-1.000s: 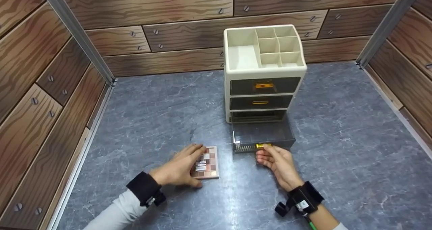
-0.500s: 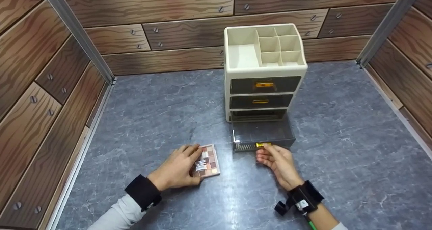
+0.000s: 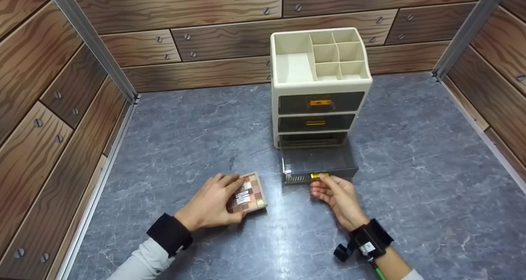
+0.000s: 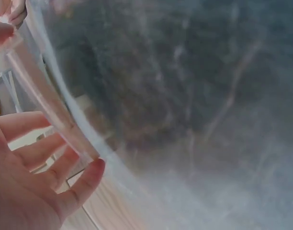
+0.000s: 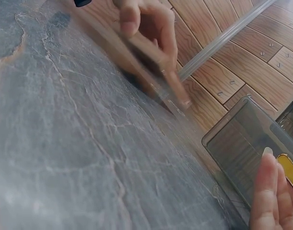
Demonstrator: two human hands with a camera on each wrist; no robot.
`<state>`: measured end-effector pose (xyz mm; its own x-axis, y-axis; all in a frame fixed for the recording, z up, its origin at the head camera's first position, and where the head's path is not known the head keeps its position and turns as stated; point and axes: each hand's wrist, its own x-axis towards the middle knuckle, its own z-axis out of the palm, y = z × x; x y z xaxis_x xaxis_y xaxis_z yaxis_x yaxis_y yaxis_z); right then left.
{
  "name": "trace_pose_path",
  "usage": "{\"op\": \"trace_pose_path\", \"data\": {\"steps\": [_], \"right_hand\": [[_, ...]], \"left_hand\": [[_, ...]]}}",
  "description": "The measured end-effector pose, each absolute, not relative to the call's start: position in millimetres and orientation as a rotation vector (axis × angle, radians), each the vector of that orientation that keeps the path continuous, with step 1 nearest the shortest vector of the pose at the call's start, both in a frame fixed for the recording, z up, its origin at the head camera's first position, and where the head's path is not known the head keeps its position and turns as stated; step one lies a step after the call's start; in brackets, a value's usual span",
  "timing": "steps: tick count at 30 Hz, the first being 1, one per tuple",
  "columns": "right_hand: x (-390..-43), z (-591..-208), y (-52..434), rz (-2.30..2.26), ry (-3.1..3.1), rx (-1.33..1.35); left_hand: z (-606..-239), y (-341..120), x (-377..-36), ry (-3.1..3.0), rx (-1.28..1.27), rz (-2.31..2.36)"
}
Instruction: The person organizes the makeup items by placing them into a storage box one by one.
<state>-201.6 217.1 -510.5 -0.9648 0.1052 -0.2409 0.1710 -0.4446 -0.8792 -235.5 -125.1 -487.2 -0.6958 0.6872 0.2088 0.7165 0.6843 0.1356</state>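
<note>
My left hand (image 3: 211, 202) grips an eyeshadow palette (image 3: 253, 191) with its thumb on the near edge and fingers over the far edge. The palette has a patchwork of brown, pink and cream squares. In the left wrist view the fingers (image 4: 70, 170) lie along the palette's edge (image 4: 53, 93). The right wrist view shows the palette (image 5: 158, 60) tilted, its lower edge close over the floor. My right hand (image 3: 339, 200) pinches the yellow handle (image 3: 316, 175) of the pulled-out bottom drawer (image 3: 318, 159). That drawer (image 5: 247, 143) is smoky and see-through.
A cream organizer (image 3: 320, 87) stands behind the drawer, its top split into several compartments. Its upper drawer (image 3: 296, 103) and middle drawer (image 3: 291, 124) are closed. Wood-patterned walls (image 3: 226, 42) border the grey marbled surface (image 3: 185, 140) on the back and sides.
My left hand has turned the palette and tipped it up, its right side swinging slightly toward the back. The right hand and the pulled-out drawer have stayed in place.
</note>
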Motion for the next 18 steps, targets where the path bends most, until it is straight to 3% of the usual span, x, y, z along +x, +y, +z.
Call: {"op": "trace_pose_path", "data": {"steps": [18], "right_hand": [[-202,-511,218,-2.618,1.612,0.398]], "left_hand": [[-441,-82,-260,-2.571,-1.239,-0.453]]}}
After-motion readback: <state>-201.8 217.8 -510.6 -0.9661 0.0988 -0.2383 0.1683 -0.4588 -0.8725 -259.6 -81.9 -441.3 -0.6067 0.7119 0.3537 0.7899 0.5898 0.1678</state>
